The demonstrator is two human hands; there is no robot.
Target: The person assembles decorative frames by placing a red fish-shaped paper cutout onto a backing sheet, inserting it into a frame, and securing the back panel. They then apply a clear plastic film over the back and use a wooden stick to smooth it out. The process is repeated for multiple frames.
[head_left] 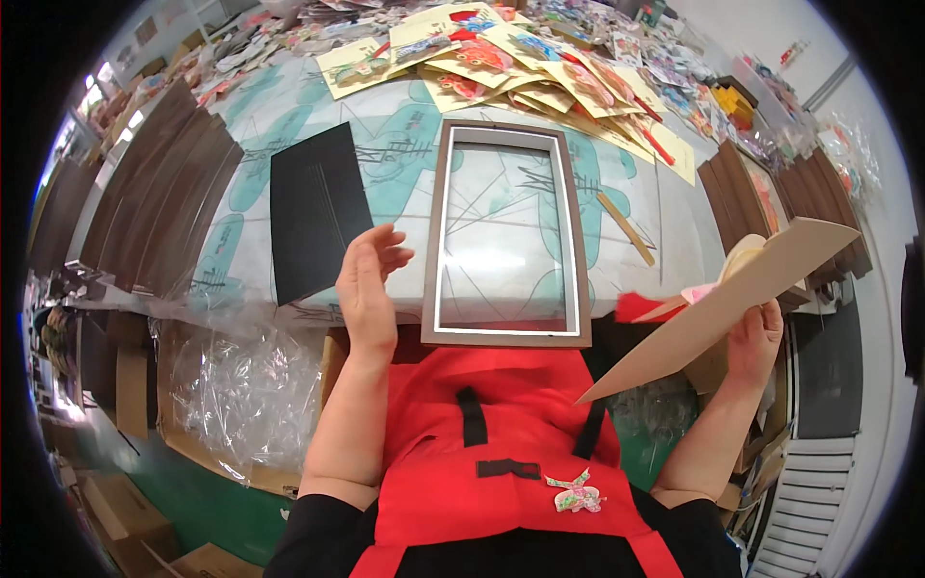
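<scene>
My right hand [756, 337] grips a stiff beige card [718, 313] by its lower edge and holds it tilted above the table's right front. A pink decoration [696, 293] and a red tassel [641, 307] show on the card's far side, mostly hidden. In front of me lies a brown picture frame [506, 339] with a white inner border, its near end jutting past the table edge. My left hand [366, 275] hovers left of this frame, fingers extended and apart, holding nothing. Beside it lies a black backing board [313, 207], partly covered by the fingertips.
Beige cards with colourful tasselled decorations [482, 63] are heaped at the back. Brown frames stand stacked at left [159, 197] and right [819, 207]. A thin wooden strip [626, 228] lies right of the frame. Under the table's left front is a carton of clear plastic bags [241, 395].
</scene>
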